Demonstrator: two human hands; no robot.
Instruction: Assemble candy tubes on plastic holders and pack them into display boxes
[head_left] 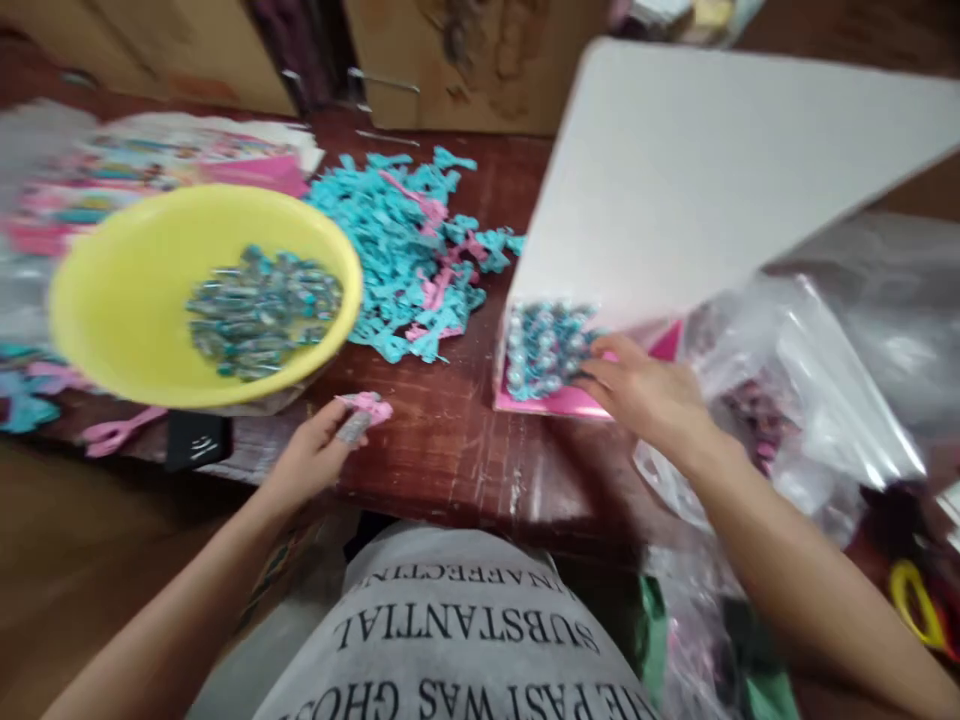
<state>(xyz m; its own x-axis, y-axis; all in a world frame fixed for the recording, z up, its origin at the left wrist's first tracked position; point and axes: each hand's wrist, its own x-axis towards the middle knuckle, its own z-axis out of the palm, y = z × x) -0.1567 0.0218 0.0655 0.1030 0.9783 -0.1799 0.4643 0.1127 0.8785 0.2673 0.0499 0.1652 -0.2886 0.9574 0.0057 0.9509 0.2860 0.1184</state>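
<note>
Grip of left hand (321,445), nearly closed, pinches pink piece (376,408).

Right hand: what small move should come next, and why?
Perhaps the right hand should straighten the shiny pieces nearest it: it is at their right edge, in the box, while the left hand holds a pink piece outside.
</note>
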